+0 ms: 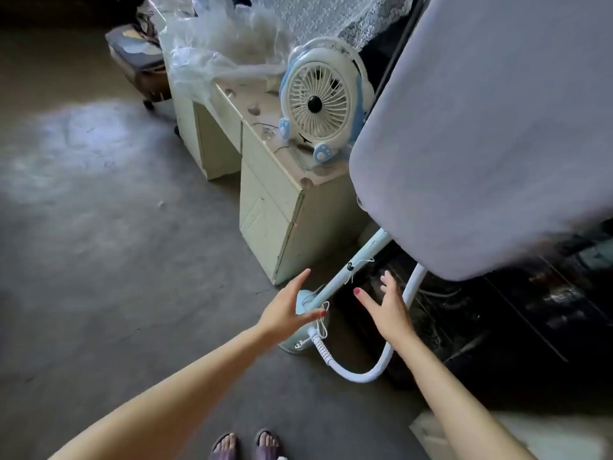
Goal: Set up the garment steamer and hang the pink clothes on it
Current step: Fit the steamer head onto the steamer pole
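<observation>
Steamer base (303, 343) between hands | left hand (284, 312), right hand (388, 308) spread, released

Both arms out; left hand (286, 310) & right hand (387, 308) spread, seemingly empty.

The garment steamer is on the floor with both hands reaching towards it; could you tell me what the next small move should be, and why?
Probably grip the slanted pole with the right hand. Both hands are open and hold nothing, the left hand hovers over the steamer base, and the pole leans with the padded board on it, so the steamer is not yet upright.
</observation>
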